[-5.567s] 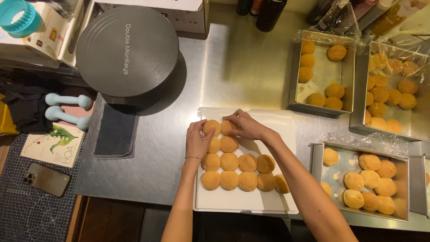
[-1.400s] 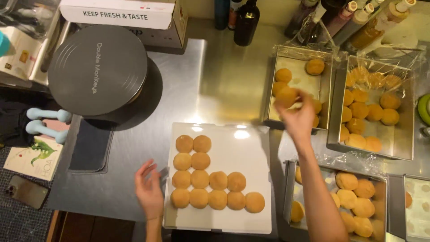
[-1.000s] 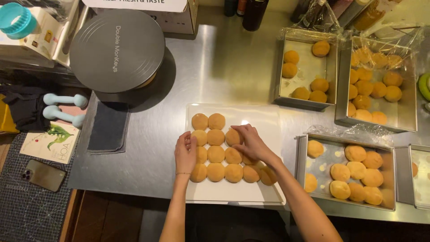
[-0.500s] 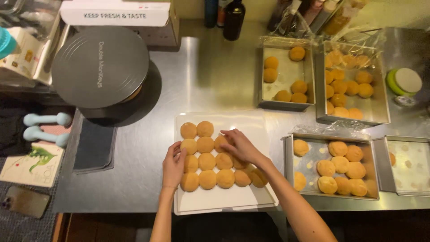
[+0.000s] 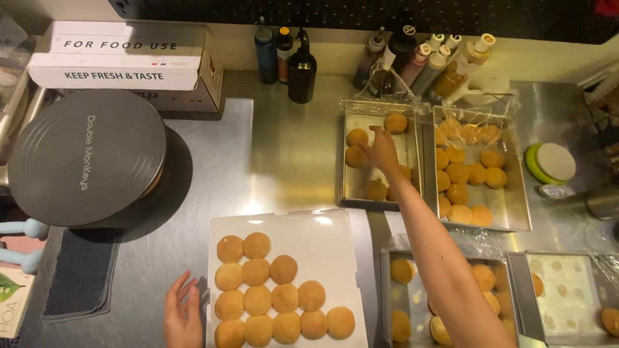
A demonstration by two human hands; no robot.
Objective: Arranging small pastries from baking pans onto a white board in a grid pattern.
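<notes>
Half a second ago both hands were on the rows of round golden-brown buns [image 5: 271, 298]; now the right hand [image 5: 382, 149] has left them and stretches across to the rectangular metal baking tin [image 5: 380, 158] at the upper middle of the steel tabletop [image 5: 284, 161]. Its fingers are spread loosely over the few buns left in that tin, beside one at the tin's left wall; the grip is open and has hold of nothing that can be seen. The left hand [image 5: 183, 317] has slid off the buns as well and now lies flat, fingers apart, on the tabletop just beside the left edge of the white paper sheet [image 5: 322, 238], its grip open and empty. On the sheet the buns sit in stepped rows, touching one another, filling the lower left part. To the right of the reached tin stands a second metal tin lined with clear film [image 5: 480, 167], holding many more buns. Two further tins, one with buns [image 5: 412, 296] and one nearly bare with a spotted white liner [image 5: 570, 293], sit at the lower right. A round dark-grey griddle plate [image 5: 87, 158] stands at the left, with a white cardboard box [image 5: 126, 61] behind it, and dark bottles [image 5: 287, 58] line the back.
</notes>
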